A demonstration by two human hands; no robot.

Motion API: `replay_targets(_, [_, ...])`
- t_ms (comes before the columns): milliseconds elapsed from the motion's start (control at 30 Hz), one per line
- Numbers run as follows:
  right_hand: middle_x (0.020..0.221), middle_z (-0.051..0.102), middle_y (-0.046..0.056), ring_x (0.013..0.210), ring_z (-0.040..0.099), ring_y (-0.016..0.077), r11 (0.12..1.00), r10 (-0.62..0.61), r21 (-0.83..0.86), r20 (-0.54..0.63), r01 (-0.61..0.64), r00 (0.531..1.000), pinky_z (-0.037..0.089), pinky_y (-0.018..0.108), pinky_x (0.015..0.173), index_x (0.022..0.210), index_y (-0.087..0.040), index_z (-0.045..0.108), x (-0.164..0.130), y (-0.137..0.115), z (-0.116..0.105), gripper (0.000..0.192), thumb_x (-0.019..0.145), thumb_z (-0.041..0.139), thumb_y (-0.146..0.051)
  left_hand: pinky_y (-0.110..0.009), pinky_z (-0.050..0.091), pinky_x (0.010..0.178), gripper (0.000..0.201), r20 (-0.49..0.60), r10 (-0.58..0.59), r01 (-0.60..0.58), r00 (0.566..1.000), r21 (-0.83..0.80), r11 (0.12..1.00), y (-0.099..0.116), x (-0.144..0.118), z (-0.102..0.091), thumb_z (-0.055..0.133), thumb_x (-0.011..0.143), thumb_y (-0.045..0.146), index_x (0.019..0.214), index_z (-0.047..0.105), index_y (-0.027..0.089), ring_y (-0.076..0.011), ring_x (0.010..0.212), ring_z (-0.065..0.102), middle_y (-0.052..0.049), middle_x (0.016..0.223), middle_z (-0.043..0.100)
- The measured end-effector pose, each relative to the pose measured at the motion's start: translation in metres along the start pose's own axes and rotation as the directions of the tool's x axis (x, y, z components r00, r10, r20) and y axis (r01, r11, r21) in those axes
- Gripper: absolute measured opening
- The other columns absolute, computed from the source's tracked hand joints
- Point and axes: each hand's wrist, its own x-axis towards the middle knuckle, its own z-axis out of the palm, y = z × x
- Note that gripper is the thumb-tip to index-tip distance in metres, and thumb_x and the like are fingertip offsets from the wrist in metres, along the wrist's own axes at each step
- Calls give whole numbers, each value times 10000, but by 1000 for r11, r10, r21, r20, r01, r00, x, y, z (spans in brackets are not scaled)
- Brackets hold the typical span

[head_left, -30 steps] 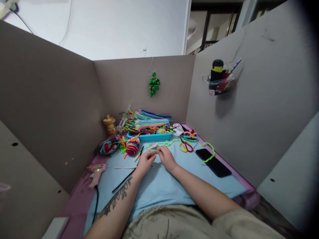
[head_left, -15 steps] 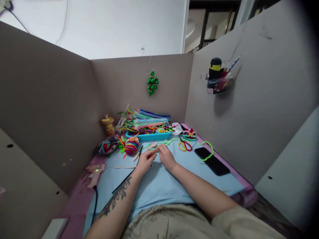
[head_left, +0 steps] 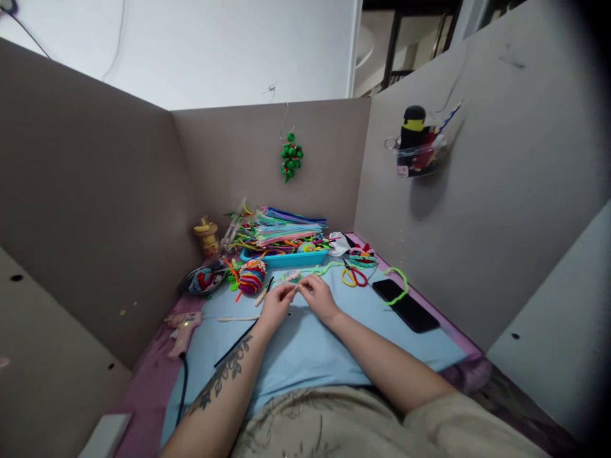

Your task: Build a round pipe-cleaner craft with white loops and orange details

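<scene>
My left hand (head_left: 279,304) and my right hand (head_left: 317,298) meet fingertip to fingertip above the light blue cloth (head_left: 305,350). Both are closed in a pinch on a small pale piece (head_left: 296,288), too small and covered to name. Just beyond the fingers lies a pastel striped piece (head_left: 292,276). A striped, multicoloured fuzzy ball (head_left: 251,277) sits to the left of them. Under my left forearm runs a black pipe cleaner (head_left: 233,346), and a cream strip (head_left: 237,319) lies beside that wrist.
Behind the hands stands a blue tray (head_left: 286,260) heaped with pipe cleaners (head_left: 291,229). Scissors (head_left: 354,277) and a black phone (head_left: 415,312) lie to the right. A glue gun (head_left: 185,332) with a lit green light rests at left, near a metal bowl (head_left: 203,281). Grey panels enclose the table.
The joined fingertips have shifted slightly left, and the pale piece between them shows a little more. The pastel piece behind is less covered. The camera view has moved slightly.
</scene>
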Motion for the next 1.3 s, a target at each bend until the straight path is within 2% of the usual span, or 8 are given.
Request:
replay_targets(233, [698, 540, 7, 694, 506, 150, 993, 90, 78, -10, -89, 996, 431, 257, 618, 667, -189, 551, -1, 3, 3, 68, 713, 598, -208, -224, 399, 552, 190, -10, -4, 5, 1000, 62, 998, -3, 1, -1, 565, 737, 259, 822, 689, 144, -127, 602, 520, -28, 647, 624])
replay_targets(567, [652, 488, -12, 642, 470, 132, 997, 62, 46, -14, -61, 998, 370, 235, 575, 597, -182, 503, 0, 4, 2, 129, 686, 593, -155, -223, 391, 552, 197, -12, -26, 27, 1000, 124, 992, -13, 2, 1, 545, 731, 180, 838, 705, 136, -123, 594, 527, -31, 634, 638])
replay_targets(800, [651, 449, -19, 640, 448, 132, 998, 46, 50, -31, -45, 998, 346, 234, 572, 567, -188, 444, -3, 0, 4, 166, 655, 555, -100, -250, 430, 575, 220, -25, 55, -52, 998, 100, 994, -1, -2, 4, 590, 737, 329, 774, 713, 150, -190, 741, 594, -85, 792, 689])
replay_targets(967, [639, 435, -20, 624, 436, 131, 999, 41, 26, -34, -40, 999, 336, 235, 557, 553, -191, 432, -4, -6, 7, 182, 650, 546, -88, -261, 431, 601, 238, -97, 86, -76, 992, 105, 992, 2, -3, 6, 579, 754, 341, 696, 695, 141, -176, 687, 590, -59, 687, 671])
replay_targets(1100, [701, 484, -5, 652, 458, 132, 998, 21, 62, 0, -21, 1000, 381, 238, 583, 665, -185, 527, -4, -7, 8, 85, 658, 558, -106, -250, 415, 592, 239, -168, 114, -77, 979, 211, 975, -1, -2, 3, 578, 750, 326, 621, 655, 140, -154, 649, 561, -44, 647, 628])
replay_targets(1167, [822, 534, 20, 709, 494, 135, 991, 10, 133, 61, -18, 998, 415, 240, 615, 856, -183, 580, -3, -5, 6, 204, 659, 585, -128, -244, 412, 585, 229, -192, 137, -87, 972, 244, 966, -2, -2, 0, 566, 758, 319, 632, 642, 143, -147, 656, 554, -47, 679, 616])
replay_targets(1233, [939, 560, 43, 772, 528, 139, 976, 8, 215, 141, -39, 990, 441, 245, 652, 1029, -191, 565, -2, -2, 3, 349, 683, 594, -156, -244, 415, 600, 207, -162, 189, -141, 969, 266, 954, -3, -1, -4, 533, 787, 308, 705, 640, 151, -144, 685, 552, -50, 736, 616])
replay_targets(1300, [944, 586, 47, 800, 549, 141, 964, 7, 259, 219, -65, 976, 450, 255, 691, 1036, -193, 586, -1, 1, 0, 298, 739, 564, -191, -250, 419, 637, 187, -108, 262, -219, 959, 299, 929, -2, -1, -7, 503, 814, 295, 772, 629, 163, -145, 723, 549, -52, 782, 615])
